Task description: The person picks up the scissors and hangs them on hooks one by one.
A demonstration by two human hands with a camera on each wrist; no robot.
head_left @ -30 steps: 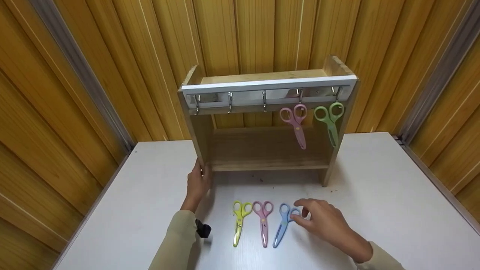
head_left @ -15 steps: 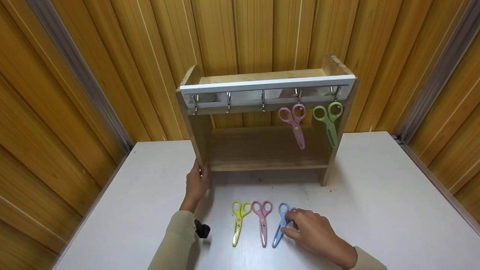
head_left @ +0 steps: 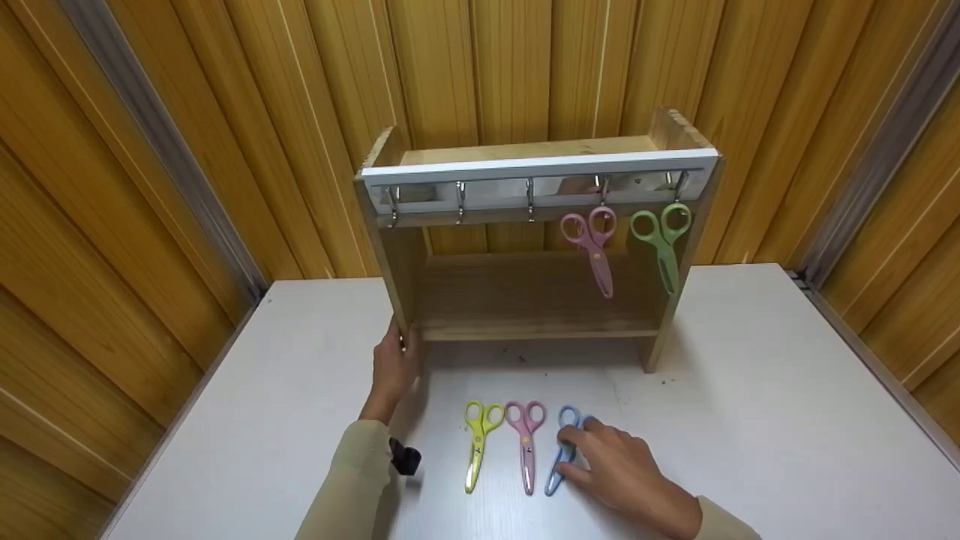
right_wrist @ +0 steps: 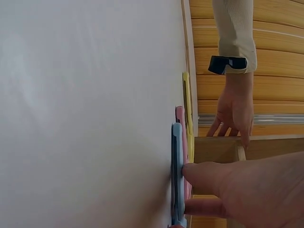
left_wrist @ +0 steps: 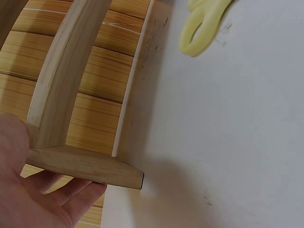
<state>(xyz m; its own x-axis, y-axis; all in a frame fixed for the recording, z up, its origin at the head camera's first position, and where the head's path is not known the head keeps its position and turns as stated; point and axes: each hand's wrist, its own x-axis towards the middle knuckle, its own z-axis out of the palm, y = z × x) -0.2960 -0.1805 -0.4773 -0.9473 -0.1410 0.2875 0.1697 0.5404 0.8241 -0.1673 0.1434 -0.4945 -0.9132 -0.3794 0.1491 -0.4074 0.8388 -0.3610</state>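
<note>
A pair of blue scissors [head_left: 565, 453] lies on the white table, handles away from me. My right hand [head_left: 619, 465] is over it, thumb and curled fingers at its sides. In the right wrist view the thumb [right_wrist: 202, 173] touches the blue scissors [right_wrist: 177, 161]. Pink scissors [head_left: 527, 446] and yellow scissors [head_left: 478, 442] lie to its left. My left hand [head_left: 394, 367] grips the lower left side of a wooden rack [head_left: 540, 334]; in the left wrist view its fingers [left_wrist: 85, 199] wrap behind the leg [left_wrist: 85, 164].
A white rail [head_left: 495, 196] with several metal hooks [head_left: 530, 199] crosses the rack's front. Another pink pair of scissors [head_left: 598, 255] and a green pair [head_left: 663, 244] hang from its right hooks. Wood-patterned walls [head_left: 187, 150] enclose the table [head_left: 300, 390].
My right hand has moved left from beside the blue scissors' handle to over its middle, fingers coming down on it. The left hand stays on the rack.
</note>
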